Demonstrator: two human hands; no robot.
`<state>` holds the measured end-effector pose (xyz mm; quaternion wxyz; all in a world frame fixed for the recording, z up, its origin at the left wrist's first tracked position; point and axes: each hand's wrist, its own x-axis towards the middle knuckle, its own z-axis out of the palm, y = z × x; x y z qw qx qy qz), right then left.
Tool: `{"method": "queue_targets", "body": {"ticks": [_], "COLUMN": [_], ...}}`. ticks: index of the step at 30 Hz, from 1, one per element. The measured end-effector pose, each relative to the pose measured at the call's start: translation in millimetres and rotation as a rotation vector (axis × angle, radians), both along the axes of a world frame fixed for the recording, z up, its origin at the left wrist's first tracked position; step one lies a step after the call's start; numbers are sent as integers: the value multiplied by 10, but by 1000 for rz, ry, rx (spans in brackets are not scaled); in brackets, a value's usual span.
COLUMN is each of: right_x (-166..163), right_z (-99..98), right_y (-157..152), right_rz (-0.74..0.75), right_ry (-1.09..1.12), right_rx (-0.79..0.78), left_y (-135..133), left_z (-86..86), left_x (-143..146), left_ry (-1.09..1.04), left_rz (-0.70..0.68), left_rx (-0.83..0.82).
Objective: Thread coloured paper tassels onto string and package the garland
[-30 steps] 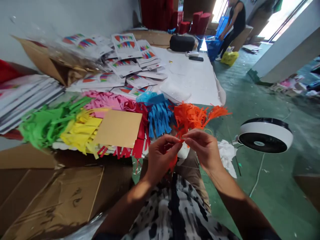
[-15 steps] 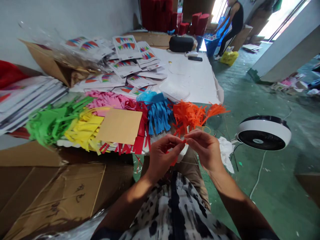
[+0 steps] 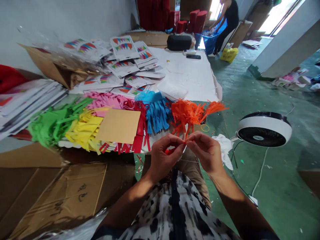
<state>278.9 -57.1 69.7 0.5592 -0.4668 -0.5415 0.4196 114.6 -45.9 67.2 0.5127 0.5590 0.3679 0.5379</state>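
My left hand (image 3: 163, 158) and my right hand (image 3: 206, 151) meet fingertip to fingertip over my lap, both pinched on a small orange paper fringe piece (image 3: 185, 141). A thin string (image 3: 190, 161) runs under the hands. Just beyond them lies a pile of orange fringe (image 3: 191, 113) at the table's near edge. Beside it sit blue fringe (image 3: 157, 111), red fringe (image 3: 138, 133), yellow fringe (image 3: 82, 130), green fringe (image 3: 53, 123) and pink fringe (image 3: 106, 100). A brown card (image 3: 118, 126) rests on the yellow and red piles.
Printed packets (image 3: 125, 63) are heaped on the white table (image 3: 192, 76), with a black case (image 3: 178, 42) at its far end. A round fan (image 3: 265, 128) stands on the green floor at right. Flattened cardboard (image 3: 50, 190) lies at left. Another person (image 3: 226, 23) bends over a blue bin far back.
Both hands have dropped slightly toward my lap while keeping their pinch on the orange piece. The view has shifted a little; the person at the back has bent further.
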Motion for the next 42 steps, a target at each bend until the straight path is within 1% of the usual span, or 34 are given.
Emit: {"method": "queue_targets", "body": {"ticks": [6,9,13,15,17,20,25,27,31,37,42], "right_x": [53,59,46,55,79,122,163,182,233,256,236], "right_z": [-6,-14,-78,-122,-165,-213,-240,-237,-234,-247,-259], "right_y": [-37,-56,-51,-40,-34,-41,-72,-81,-96,-105,-105], "right_rz": [19,16,-33,-39,-25,-9,-20,10,65,12,12], "right_ry": [22,28,179,225,228,212,243,249,223,206,267], "right_rx": [25,38,19,9,6,13,32,13,-36,-64,-113], "left_y": [-11,-4,15,27,40,51,39,39,59,71,68], "left_z": [-50,-82,-125,-146,-162,-164,-120,-106,-97,-103,-113], "left_x": [29,52,106,135,155,165,175,181,189,203,205], "left_ry": [30,12,-41,-77,-97,-53,88,124,165,175,175], "left_rz": [12,-31,-96,-96,-82,-52,24,30,28,18,-6], "left_rx": [97,112,42,-6,-17,58,325,388,393,366,354]}}
